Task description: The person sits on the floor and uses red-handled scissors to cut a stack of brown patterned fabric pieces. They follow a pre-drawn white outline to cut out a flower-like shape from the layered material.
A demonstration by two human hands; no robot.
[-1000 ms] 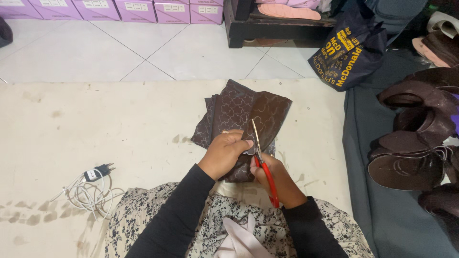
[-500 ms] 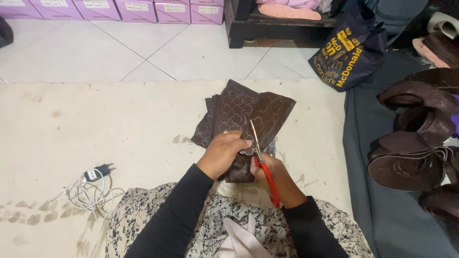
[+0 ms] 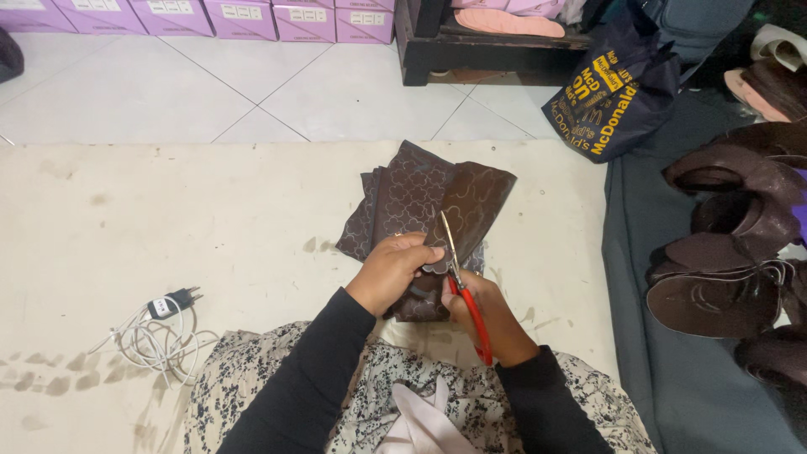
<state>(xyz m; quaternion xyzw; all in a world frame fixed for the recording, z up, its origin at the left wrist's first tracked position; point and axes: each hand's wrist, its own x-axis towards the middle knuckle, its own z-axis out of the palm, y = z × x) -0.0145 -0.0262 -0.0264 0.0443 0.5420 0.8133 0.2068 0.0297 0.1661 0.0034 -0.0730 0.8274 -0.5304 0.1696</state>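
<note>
Several dark brown patterned leather pieces [image 3: 420, 197] lie stacked on a cream mat [image 3: 168, 227]. My left hand [image 3: 391, 271] pinches the near edge of one brown piece and holds it up. My right hand [image 3: 492, 315] grips red-handled scissors [image 3: 461, 290], whose metal blades point away from me and sit against the piece right beside my left fingers. Both sleeves are black, over a black-and-white flowered garment on my lap.
A white cable with a plug [image 3: 160, 332] lies coiled at the left on the mat. A dark blue bag with yellow print [image 3: 609, 97] stands at the back right. Brown shoe uppers [image 3: 727, 244] are piled on grey cloth at the right. Purple boxes [image 3: 244, 17] line the far wall.
The scissors and both hands stay at the same spot on the leather piece, with only small shifts of the blades and fingers.
</note>
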